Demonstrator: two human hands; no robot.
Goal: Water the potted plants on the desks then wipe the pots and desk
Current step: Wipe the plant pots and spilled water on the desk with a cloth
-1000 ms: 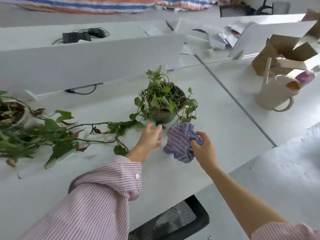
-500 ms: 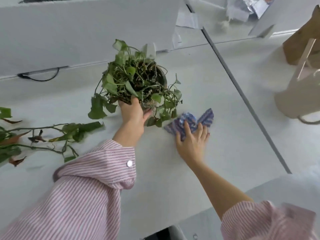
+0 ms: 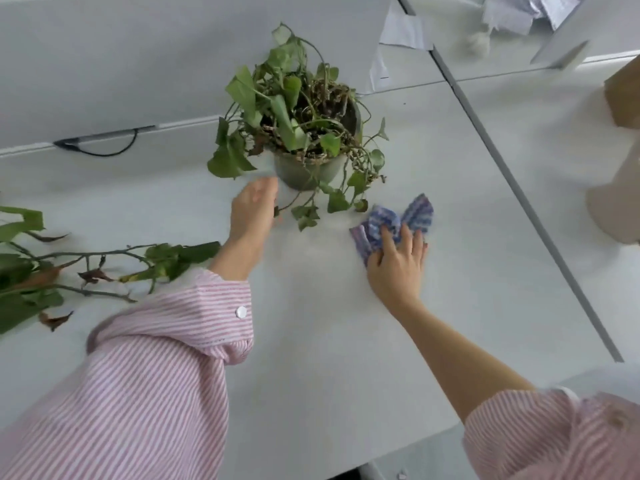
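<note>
A leafy green plant in a grey pot [image 3: 304, 171] stands on the white desk [image 3: 311, 341], close to the white partition. My left hand [image 3: 254, 211] is just left of the pot's base, fingers loose, blurred, holding nothing. My right hand [image 3: 396, 266] presses a blue and purple striped cloth [image 3: 391, 220] flat onto the desk, to the right of the pot and a little nearer to me. The cloth's far corners stick out beyond my fingers.
Long vines of a second plant [image 3: 86, 268] lie across the desk at the left. A beige watering can [image 3: 616, 199] stands at the right edge beyond a grey desk seam [image 3: 519, 188]. A black cable [image 3: 100, 147] runs under the partition. Papers [image 3: 401, 29] lie at the back.
My left hand held the pot and has let go, now beside its base. The pot sits farther back. My right hand has laid the cloth on the desk and presses it.
</note>
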